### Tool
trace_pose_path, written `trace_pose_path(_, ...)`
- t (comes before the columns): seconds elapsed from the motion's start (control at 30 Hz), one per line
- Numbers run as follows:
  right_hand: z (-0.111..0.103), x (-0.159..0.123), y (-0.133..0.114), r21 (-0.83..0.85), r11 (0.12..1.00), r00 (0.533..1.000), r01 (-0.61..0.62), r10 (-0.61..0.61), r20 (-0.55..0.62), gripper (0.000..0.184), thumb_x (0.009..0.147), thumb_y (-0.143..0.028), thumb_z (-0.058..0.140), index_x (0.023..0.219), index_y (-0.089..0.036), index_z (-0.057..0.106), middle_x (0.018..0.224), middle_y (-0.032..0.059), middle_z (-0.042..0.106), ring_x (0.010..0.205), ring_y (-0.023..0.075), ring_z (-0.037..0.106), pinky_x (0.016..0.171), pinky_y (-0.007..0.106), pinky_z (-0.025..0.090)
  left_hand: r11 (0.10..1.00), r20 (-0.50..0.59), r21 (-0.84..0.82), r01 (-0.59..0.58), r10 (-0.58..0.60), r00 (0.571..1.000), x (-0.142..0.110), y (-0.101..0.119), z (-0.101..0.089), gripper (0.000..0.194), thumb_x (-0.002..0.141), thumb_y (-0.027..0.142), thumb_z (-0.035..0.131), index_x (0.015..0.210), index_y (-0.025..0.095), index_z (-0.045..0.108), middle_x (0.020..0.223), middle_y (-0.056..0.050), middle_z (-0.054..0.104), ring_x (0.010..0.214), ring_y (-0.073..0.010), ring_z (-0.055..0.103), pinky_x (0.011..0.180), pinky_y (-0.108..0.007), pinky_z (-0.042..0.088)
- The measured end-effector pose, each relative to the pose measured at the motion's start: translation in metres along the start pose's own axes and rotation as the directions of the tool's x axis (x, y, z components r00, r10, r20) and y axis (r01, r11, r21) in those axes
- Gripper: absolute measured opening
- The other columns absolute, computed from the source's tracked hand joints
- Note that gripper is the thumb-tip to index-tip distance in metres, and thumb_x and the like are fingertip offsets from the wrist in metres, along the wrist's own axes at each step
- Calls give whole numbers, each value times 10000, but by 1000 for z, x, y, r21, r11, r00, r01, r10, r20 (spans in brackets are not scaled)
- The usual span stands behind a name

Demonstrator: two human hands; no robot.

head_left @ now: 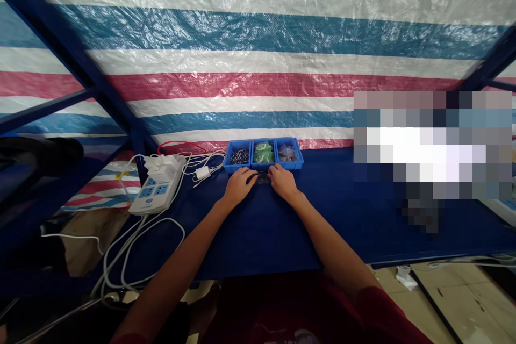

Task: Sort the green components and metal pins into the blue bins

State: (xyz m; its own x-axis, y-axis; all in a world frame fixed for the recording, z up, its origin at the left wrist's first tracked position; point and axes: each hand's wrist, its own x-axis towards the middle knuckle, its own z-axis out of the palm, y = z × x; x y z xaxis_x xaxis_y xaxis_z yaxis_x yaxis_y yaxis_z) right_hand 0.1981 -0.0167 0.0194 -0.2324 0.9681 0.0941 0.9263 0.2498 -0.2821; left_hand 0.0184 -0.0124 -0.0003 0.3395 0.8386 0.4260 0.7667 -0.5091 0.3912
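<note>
My left hand (239, 186) and right hand (283, 182), fingers curled, meet a small dark thing (264, 178) on the table (266, 236), just before the blue boxes (234, 169). How firmly each grip closes, I cannot tell. I seem to be handling it; next probably needs steady fingertips.

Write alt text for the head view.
A person's left hand and right hand flank a small dark item, too unclear to identify, on a blue table before three blue bins. A white power strip lies to the left; a striped sheet hangs behind.
</note>
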Motion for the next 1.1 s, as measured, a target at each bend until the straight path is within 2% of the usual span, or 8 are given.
trace_pose_path(0.13, -1, -3, -3, 206, 972, 990, 113, -94, -103, 190, 977, -265, 419, 1053, -200, 580, 1024, 58, 667, 869, 176, 643, 712, 249, 431, 982, -159, -187, 31, -61, 985, 1, 3, -6, 287, 956, 305, 430, 1068, 201, 672, 976, -56, 689, 908, -187, 636, 847, -312, 490)
trace_pose_path(0.23, 3, 1, -1, 471, 877, 988, 91, -18, -156, 168, 940, -292, 480, 958, -190, 612, 771, 13, 677, 722, 155, 639, 678, 240, 444, 950, -249, -302, 85, -165, 955, 2, 5, -11, 294, 953, 329, 438, 1065, 192, 672, 956, -50, 702, 823, -165, 643, 744, -274, 493)
trace_pose_path(0.33, 10, 6, 3, 781, 617, 980, 100, 72, -183, 225, 873, -382, 543, 873, -178, 637, 701, 8, 665, 559, 130, 600, 565, 239, 463, 922, -258, -369, 114, -220, 941, 3, 6, -13, 299, 931, 365, 480, 1045, 181, 685, 960, -54, 708, 799, -164, 642, 673, -259, 476)
trace_pose_path(0.43, 15, 10, 5, 927, 356, 984, 117, 84, -156, 337, 779, -494, 613, 864, -171, 653, 727, 27, 691, 544, 134, 622, 505, 241, 481, 913, -227, -393, 105, -207, 952, 4, 9, -13, 315, 899, 410, 529, 1053, 187, 690, 932, -50, 704, 779, -163, 628, 640, -255, 466)
trace_pose_path(0.53, 16, 10, 3, 959, 260, 986, 113, 92, -141, 405, 710, -552, 659, 825, -164, 652, 720, 38, 702, 537, 139, 636, 484, 235, 484, 920, -201, -386, 67, -155, 967, 2, 12, -13, 303, 878, 426, 560, 1020, 195, 697, 914, -46, 699, 717, -147, 597, 639, -260, 466)
trace_pose_path(0.7, 15, 7, -1, 936, 327, 983, 129, 83, -165, 369, 749, -533, 630, 732, -164, 625, 671, 33, 681, 447, 104, 566, 460, 224, 445, 935, -194, -354, 8, -82, 978, 1, 15, -14, 292, 889, 426, 543, 838, 182, 696, 832, -44, 685, 660, -139, 557, 642, -269, 455)
trace_pose_path(0.9, 12, 3, -2, 888, 424, 975, 178, 48, -219, 352, 793, -527, 588, 817, -179, 632, 694, 15, 658, 513, 113, 565, 522, 233, 466, 916, -152, -398, 56, -126, 980, 2, 18, -17, 353, 922, 437, 461, 754, 176, 630, 744, -23, 635, 660, -134, 560, 648, -251, 453)
trace_pose_path(1.1, 7, -2, -6, 815, 549, 972, 188, 13, -233, 413, 877, -545, 475, 679, -193, 562, 554, -31, 521, 512, 109, 507, 551, 222, 423, 871, -146, -486, 76, -167, 975, 2, 18, -17, 363, 907, 426, 492, 675, 172, 607, 654, -3, 614, 611, -128, 565, 646, -250, 463)
